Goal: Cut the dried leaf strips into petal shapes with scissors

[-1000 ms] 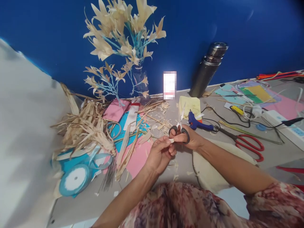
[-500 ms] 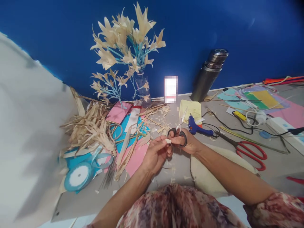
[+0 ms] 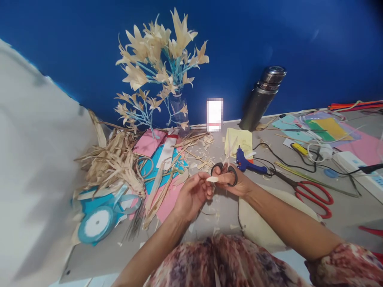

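My right hand [image 3: 236,184] has its fingers around a pair of black-handled scissors [image 3: 231,175], blades pointing away from me. Between its thumb and forefinger it also pinches a small cream petal-shaped strip [image 3: 212,179], which looks like a piece of dried husk. My left hand [image 3: 193,195] is just left of that strip, fingers loosely bent and apart, and nothing shows in its grasp. Behind my hands lie husk scraps [image 3: 205,163]. A blue glue gun [image 3: 249,164] rests beyond my right hand, by a yellow paper [image 3: 243,139].
Dried corn husks [image 3: 116,163] and a blue ribbon roll [image 3: 97,223] lie at left. Husk flowers [image 3: 161,44] stand in a clear bottle [image 3: 180,109] by the wall. At right are a dark flask [image 3: 260,101], red-handled scissors [image 3: 315,195], cords and a power strip [image 3: 359,169].
My left fingers have come away from the cream strip and opened a little, leaving it in my right hand's pinch. The scissors stay in my right hand. The view has shifted slightly.
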The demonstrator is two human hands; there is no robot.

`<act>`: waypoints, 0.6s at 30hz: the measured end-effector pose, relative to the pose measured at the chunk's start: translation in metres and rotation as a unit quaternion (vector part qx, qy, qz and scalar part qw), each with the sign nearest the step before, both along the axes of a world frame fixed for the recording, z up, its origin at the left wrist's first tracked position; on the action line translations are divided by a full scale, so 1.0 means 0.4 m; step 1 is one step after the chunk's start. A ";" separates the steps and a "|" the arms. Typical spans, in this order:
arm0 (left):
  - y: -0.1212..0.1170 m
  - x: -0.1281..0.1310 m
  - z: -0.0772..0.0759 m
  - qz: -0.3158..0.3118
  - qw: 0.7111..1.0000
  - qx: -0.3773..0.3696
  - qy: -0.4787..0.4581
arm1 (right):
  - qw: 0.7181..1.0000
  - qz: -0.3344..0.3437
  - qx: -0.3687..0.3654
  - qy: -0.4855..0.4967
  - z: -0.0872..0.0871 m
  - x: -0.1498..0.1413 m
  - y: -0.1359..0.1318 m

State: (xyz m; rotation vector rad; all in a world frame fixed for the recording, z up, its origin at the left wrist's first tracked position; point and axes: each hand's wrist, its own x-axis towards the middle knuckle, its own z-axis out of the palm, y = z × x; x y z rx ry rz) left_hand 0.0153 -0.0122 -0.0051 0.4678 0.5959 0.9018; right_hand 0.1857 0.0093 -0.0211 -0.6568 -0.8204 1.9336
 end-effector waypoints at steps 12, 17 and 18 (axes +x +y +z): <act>0.154 -0.053 0.111 0.056 0.943 0.147 0.293 | 0.980 -0.017 0.088 -0.177 0.001 -0.014 -0.009; 0.295 0.042 0.087 0.006 0.901 0.220 0.374 | 0.975 0.043 0.105 -0.191 0.006 -0.017 -0.021; 0.314 0.065 0.084 -0.003 0.897 0.228 0.379 | 0.974 0.041 0.106 -0.195 0.007 -0.017 -0.020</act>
